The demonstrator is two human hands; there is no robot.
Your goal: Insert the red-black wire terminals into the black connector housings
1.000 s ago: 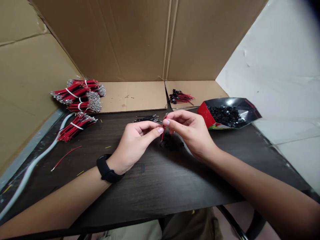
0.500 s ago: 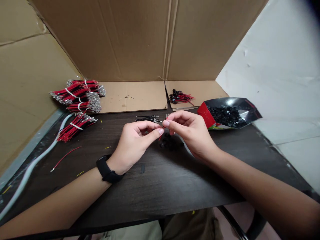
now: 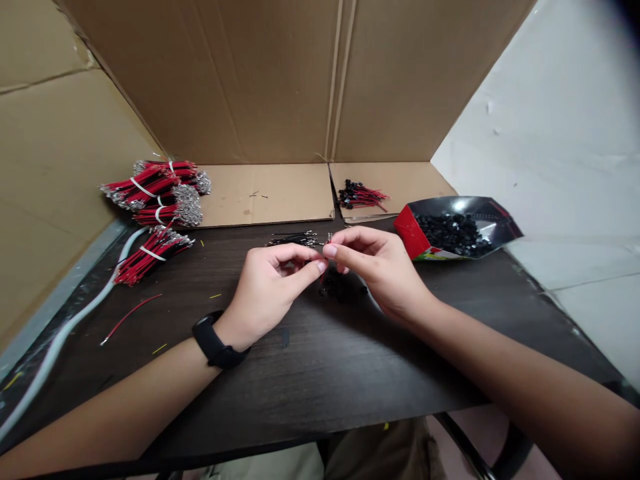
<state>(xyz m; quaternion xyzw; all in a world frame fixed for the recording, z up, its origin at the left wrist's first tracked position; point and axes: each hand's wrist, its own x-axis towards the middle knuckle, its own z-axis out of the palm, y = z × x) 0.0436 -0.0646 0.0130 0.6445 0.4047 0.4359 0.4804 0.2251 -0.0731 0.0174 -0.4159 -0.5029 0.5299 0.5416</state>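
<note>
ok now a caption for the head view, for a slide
Left hand and right hand pinch red wire above black connectors, beside an open box.

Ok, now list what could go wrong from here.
The thin red wire pinched between the left hand and right hand could slip from the fingertips. Small black parts lie loose beneath the hands and might scatter if brushed. The open carton of black pieces sits near the right hand, so a careless move could knock it.
</note>
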